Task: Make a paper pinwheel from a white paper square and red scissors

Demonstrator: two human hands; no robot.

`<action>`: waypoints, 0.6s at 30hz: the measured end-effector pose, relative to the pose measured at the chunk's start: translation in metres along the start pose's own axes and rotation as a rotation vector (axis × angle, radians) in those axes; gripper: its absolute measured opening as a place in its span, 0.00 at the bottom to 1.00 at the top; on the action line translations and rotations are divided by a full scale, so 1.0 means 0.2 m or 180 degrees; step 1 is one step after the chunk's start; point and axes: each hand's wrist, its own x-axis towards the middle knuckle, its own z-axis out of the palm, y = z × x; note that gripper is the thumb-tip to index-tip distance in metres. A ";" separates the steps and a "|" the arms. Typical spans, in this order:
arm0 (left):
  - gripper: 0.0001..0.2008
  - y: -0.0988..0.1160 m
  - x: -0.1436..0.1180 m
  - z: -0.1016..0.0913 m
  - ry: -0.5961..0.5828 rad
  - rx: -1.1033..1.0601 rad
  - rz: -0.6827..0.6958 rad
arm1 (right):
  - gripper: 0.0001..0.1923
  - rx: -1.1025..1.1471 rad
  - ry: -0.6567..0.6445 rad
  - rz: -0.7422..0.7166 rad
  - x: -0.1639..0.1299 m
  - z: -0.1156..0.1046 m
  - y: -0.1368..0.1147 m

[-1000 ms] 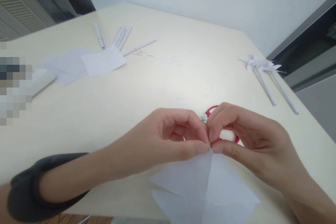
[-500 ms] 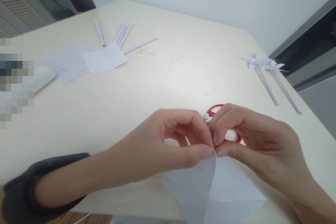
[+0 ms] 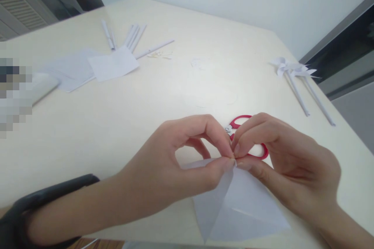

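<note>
Paper's swung leftward under the pinch; left hand [image 3: 175, 163] and right hand [image 3: 280, 155] both clamp the folded white paper sheet [image 3: 233, 210] tip—uneven pull likely tears or skews it.

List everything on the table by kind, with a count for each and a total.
Folded paper sheet in both hands: 1
Red-handled scissors: 1
Finished paper pinwheels: 2
Loose rolled paper sticks: about 6
Flat paper squares: at least 2
Total: about 12
</note>
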 end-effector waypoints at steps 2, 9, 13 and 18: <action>0.06 0.00 -0.01 0.00 0.0044 0.0080 0.0088 | 0.07 -0.0014 0.0043 0.0027 0.00 0.00 0.00; 0.05 0.01 -0.01 0.00 0.0064 0.0075 0.0077 | 0.04 0.0155 0.0137 0.0203 0.00 0.02 -0.01; 0.04 0.01 0.00 -0.01 -0.0099 -0.0252 -0.0223 | 0.08 0.0081 0.0199 -0.0041 0.00 0.02 -0.02; 0.03 0.00 0.01 -0.03 -0.0467 -0.0433 -0.0709 | 0.10 -0.0079 -0.0248 -0.0213 0.00 -0.02 -0.03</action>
